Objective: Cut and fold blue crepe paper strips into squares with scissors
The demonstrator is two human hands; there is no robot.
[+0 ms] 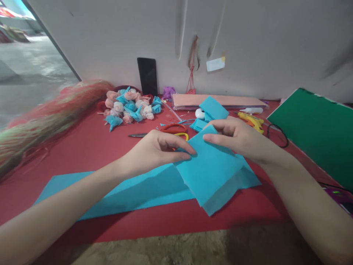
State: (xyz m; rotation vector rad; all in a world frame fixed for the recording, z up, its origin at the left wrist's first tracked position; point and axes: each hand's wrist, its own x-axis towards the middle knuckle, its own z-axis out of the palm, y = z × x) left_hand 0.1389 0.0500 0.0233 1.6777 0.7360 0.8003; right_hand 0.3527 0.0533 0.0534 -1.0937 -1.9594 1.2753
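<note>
Between both hands is a folded piece of blue crepe paper (211, 167), tilted above the red table cover. My left hand (168, 147) pinches its left edge between thumb and fingers. My right hand (230, 136) grips its top corner, thumb in front and fingers behind. A long blue strip (132, 195) lies flat beneath, passing under the folded piece; I cannot tell whether the two are joined. Just beyond my left hand lie scissors (176, 129) with red and yellow handles, partly hidden by that hand. Smaller folded blue pieces (213, 108) lie behind my right hand.
A pile of pink, white and blue paper flowers (132, 105) sits at the back left. Behind it a black phone (147, 76) leans on the wall. A yellow glue gun (251, 121) and a green board (317, 129) are at right. Netting (55, 114) lines the left edge.
</note>
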